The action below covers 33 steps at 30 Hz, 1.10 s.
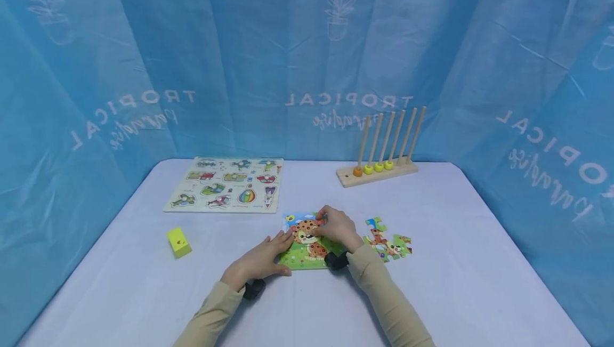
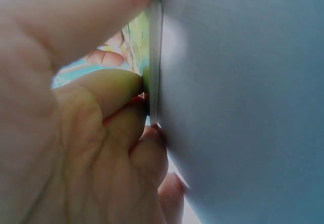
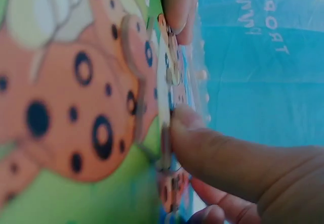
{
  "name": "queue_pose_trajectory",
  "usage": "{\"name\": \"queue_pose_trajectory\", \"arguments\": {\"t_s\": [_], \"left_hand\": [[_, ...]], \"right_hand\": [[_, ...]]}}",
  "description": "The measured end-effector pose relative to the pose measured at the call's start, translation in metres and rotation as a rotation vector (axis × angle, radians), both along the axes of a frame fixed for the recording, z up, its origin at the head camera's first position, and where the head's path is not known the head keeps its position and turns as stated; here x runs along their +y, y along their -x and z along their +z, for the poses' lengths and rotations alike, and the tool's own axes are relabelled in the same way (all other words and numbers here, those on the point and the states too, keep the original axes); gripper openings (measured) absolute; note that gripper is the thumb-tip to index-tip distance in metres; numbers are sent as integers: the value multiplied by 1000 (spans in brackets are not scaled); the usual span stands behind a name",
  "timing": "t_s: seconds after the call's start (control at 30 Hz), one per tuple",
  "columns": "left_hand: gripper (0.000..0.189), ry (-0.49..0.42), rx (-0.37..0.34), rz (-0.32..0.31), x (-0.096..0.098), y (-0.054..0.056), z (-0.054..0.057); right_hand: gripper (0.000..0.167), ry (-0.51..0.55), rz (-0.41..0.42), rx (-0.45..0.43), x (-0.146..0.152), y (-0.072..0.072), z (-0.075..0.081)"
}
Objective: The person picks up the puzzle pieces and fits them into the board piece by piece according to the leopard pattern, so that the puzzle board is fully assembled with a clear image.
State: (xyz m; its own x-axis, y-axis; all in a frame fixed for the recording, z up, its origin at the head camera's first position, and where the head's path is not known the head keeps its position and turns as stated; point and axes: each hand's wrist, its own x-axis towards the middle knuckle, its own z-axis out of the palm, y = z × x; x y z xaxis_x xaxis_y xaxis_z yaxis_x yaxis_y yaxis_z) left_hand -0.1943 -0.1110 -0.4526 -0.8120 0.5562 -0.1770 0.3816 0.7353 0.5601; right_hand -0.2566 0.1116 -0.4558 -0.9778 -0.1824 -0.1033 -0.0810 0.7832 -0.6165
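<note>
A leopard jigsaw puzzle (image 1: 305, 263) lies flat in its board in front of me. My left hand (image 1: 261, 258) rests at the board's left side, its fingers stretched onto the edge and its thumb near the front corner. Over the upper right of the picture, my right hand (image 1: 339, 228) has thumb and fingers bent about a puzzle piece (image 3: 166, 77). In the right wrist view its thumb (image 3: 217, 153) touches the picture surface, where some piece edges stand slightly raised. Loose puzzle pieces (image 1: 394, 250) lie to the right of the board, some overlapping or touching.
A vehicle peg puzzle board (image 1: 242, 210) lies at the back left. A yellow block (image 1: 179, 242) sits on the left of the white table (image 1: 124, 293). At the back right stands a wooden peg stand (image 1: 379, 174) with orange and yellow beads. Blue curtains (image 1: 268, 43) surround the table.
</note>
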Motion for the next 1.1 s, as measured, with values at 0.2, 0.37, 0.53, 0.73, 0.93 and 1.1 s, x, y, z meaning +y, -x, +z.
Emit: {"name": "queue_pose_trajectory", "arguments": {"t_s": [0.2, 0.37, 0.53, 0.73, 0.93, 1.1], "left_hand": [[84, -17, -2, -8, 1, -1, -5], [85, -13, 5, -13, 0, -2, -4], [84, -13, 1, -6, -1, -2, -2], [84, -17, -1, 2, -2, -3, 1], [83, -17, 0, -2, 1, -2, 2], [84, -11, 2, -2, 1, -1, 1]], "right_hand": [[23, 213, 77, -6, 33, 6, -7], [25, 226, -4, 18, 85, 10, -2], [38, 239, 33, -18, 142, 7, -2], [58, 201, 213, -54, 172, 3, -1], [55, 107, 175, -59, 165, 7, 3], [35, 94, -20, -84, 168, 5, 4]]}}
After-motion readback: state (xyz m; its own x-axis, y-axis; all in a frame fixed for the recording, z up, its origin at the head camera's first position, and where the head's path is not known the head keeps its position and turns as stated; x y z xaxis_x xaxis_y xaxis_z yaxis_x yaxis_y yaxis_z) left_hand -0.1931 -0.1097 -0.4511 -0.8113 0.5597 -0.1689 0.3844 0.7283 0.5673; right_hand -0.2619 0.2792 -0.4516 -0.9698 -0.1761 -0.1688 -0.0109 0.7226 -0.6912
